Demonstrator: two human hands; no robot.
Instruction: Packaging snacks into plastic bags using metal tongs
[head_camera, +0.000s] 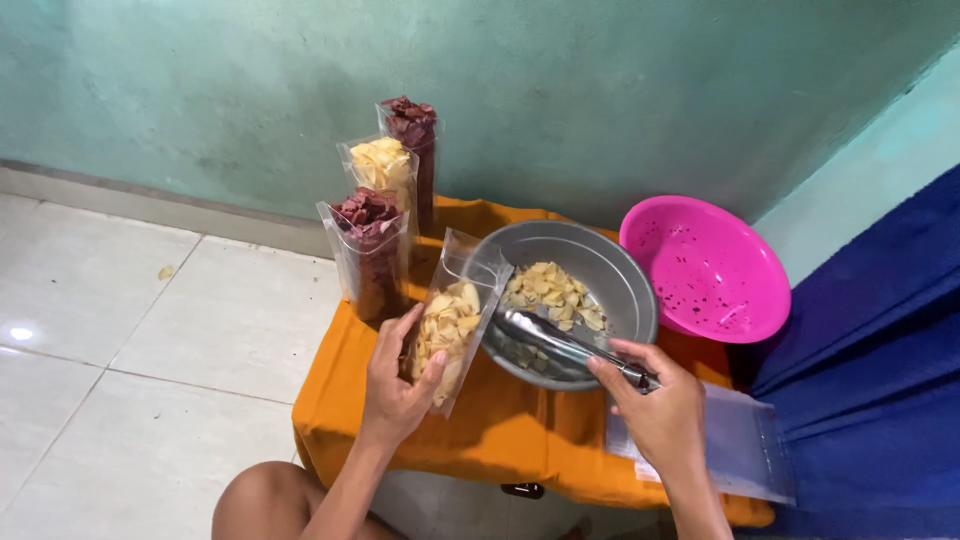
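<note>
My left hand grips a clear plastic bag partly filled with pale yellow chips, held tilted with its open mouth against the rim of a grey metal bowl. The bowl holds more yellow chips. My right hand holds metal tongs whose tips lie inside the bowl, below the chips. Both hands work over a low table covered with an orange cloth.
Three filled bags stand upright at the table's left: dark red chips, yellow chips, dark red chips. A pink bowl with crumbs sits right. Empty clear bags lie under my right wrist. Blue cloth, white tiled floor, my knee.
</note>
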